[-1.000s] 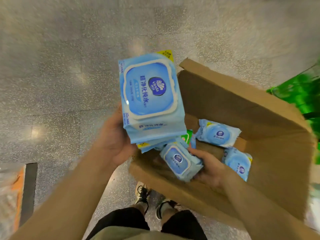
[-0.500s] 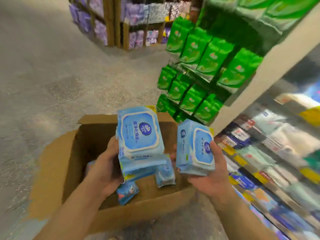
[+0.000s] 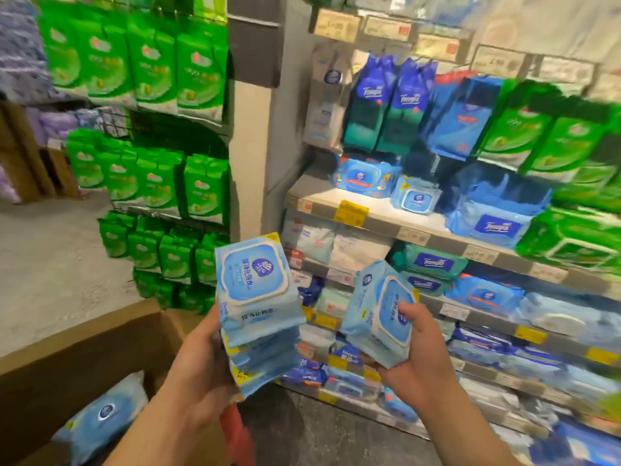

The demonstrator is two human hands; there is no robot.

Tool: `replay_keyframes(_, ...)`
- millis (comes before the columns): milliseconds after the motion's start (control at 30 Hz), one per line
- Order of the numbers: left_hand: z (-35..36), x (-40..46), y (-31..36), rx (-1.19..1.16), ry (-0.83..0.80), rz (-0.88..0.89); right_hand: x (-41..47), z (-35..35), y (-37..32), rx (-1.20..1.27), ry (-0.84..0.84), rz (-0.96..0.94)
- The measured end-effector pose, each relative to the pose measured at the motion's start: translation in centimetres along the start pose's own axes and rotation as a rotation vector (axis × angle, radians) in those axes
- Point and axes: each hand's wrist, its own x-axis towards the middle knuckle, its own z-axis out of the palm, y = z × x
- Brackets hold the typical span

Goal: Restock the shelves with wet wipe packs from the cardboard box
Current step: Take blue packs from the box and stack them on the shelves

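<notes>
Both hands gripping wipe packs before the shelves.
Left hand (image 3: 198, 368) is clutching an upright stack of packs (image 3: 258, 307), seemingly three; right hand (image 3: 416, 358) is clasping a single pack (image 3: 379, 314), tilted left.

The place is a shop aisle. The floor (image 3: 50, 264) at the left is grey and speckled, and nearer the shelves it looks darker. A pale square pillar (image 3: 250, 156) stands in the middle, between two displays. On its left, wire racks (image 3: 168, 129) carry rows of green packs (image 3: 151, 62), one row above the other. On its right, long grey shelves (image 3: 433, 237) run away to the right, with yellow price tags (image 3: 351, 213) on their front edges and white price labels (image 3: 336, 26) high up. They are filled with blue, green and white packs. Far left, purple goods (image 3: 20, 45) are blurred.
</notes>
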Motion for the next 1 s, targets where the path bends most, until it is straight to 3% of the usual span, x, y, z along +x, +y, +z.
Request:
replay_keyframes(100, 2.8, 4.0, -3.5, -0.035, 0.046, -0.214, 0.7, -3.4, -4.2, 0.012, 0.022, -0.055)
replay_keyframes(200, 6.0, 6.4, -6.1, -0.008, 0.026, -0.178, 2.0, -5.6, -7.9, -0.024, 0.050, -0.097)
replay_keyframes(300, 8.7, 8.4, -7.0, 0.105, 0.149, -0.138, 3.9, -6.9, -11.1, -0.089, 0.071, -0.167)
replay_keyframes(467, 10.7, 12.5, -7.0, 0.191, 0.165, -0.141, 7.8, -7.5, -15.2, -0.369, 0.188, -0.280)
replay_keyframes(767, 11.5, 22.9, -5.0, 0.223, 0.130, -0.124, 16.4, -7.3, -19.0, -0.116, 0.113, -0.145)
replay_keyframes(867, 11.4, 26.3, -3.8, 0.236, 0.110, -0.130, 19.5, -6.9, -19.9, -0.255, 0.189, -0.186)
replay_keyframes(1000, 11.2, 29.8, -2.5, 0.259, 0.101, -0.146, 22.9, -6.4, -21.3, -0.690, 0.407, -0.502)
